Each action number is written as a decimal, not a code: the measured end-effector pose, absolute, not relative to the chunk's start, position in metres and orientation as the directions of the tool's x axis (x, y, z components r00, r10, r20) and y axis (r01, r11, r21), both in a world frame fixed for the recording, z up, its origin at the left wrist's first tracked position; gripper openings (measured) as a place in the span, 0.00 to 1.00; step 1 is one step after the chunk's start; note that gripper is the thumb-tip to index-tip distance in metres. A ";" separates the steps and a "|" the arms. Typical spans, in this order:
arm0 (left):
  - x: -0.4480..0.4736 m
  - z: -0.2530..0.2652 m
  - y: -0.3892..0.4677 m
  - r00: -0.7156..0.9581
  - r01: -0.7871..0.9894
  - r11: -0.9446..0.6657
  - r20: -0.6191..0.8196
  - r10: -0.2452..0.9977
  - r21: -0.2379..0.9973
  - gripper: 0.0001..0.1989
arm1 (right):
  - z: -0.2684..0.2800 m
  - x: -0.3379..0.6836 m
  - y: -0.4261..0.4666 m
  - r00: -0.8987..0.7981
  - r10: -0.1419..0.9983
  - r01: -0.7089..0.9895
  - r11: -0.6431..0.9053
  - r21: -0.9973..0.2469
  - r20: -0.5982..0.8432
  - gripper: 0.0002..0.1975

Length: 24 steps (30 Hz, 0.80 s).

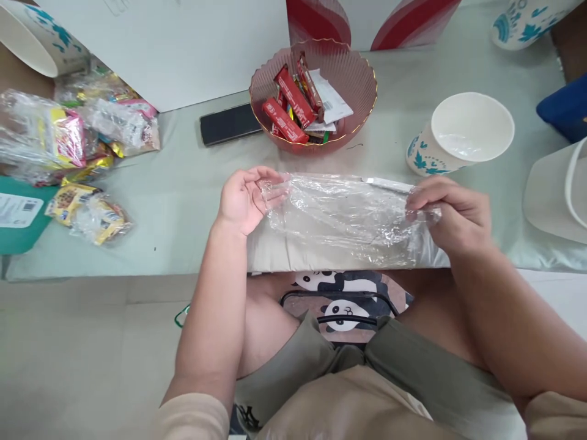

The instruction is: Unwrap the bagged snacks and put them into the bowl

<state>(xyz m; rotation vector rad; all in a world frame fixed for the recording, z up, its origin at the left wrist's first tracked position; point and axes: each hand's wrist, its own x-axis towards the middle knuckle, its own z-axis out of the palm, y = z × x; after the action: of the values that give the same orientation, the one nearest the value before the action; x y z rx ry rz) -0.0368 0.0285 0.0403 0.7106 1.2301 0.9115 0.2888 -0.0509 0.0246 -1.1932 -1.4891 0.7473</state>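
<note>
A clear, crinkled plastic film [339,208] is hanging between the two bare hands, above the near edge of the desk [174,201] and its pale green cloth; the right hand [458,211] is clamping one end between thumb and curled fingers, probably so that the slippery sheet has a firm anchor; the left hand [245,198] is turning its palm upward, its fingers loosely bent and resting against the other end, though I cannot tell whether they are pinching it; the wide spacing of the hands is presumably stopping the film from bunching up; a narrow white strip [389,185] is lying along the film's far edge beside the right hand, and whether it belongs to the film is unclear; beyond, a pink, ribbed, gold-rimmed bowl [362,116] is gathering red wrapped bars [293,98], its sides likely preventing them from scattering; a white paper cup with teal leaves [431,150] is standing upright near the right hand, seemingly within easy reach.
</note>
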 end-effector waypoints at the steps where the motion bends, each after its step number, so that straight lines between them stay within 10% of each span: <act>1: -0.037 0.041 0.028 0.099 -0.190 0.476 -0.466 0.879 0.859 0.07 | 0.026 0.290 -0.052 -0.008 0.937 0.332 0.331 -0.883 0.348 0.11; 11: -0.032 0.038 0.017 0.143 -0.047 0.337 -0.328 0.934 0.940 0.29 | 0.019 0.296 -0.048 -0.085 0.992 0.671 0.129 -0.730 0.097 0.16; 17: -0.031 0.041 0.014 0.379 -0.065 0.418 -0.365 0.850 0.906 0.29 | 0.022 0.292 -0.050 0.068 0.978 0.469 0.142 -0.872 0.196 0.17; 24: -0.020 0.033 0.012 0.745 -0.016 0.394 -0.252 0.618 0.919 0.25 | 0.042 0.241 -0.037 -0.409 0.898 0.343 -0.016 -0.939 -0.164 0.29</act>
<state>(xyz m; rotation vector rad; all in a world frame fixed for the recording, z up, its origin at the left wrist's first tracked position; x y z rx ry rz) -0.0202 0.0121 0.0326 1.1056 0.6354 0.4383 0.2408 -0.0367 0.0417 -1.2895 -1.7610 1.4342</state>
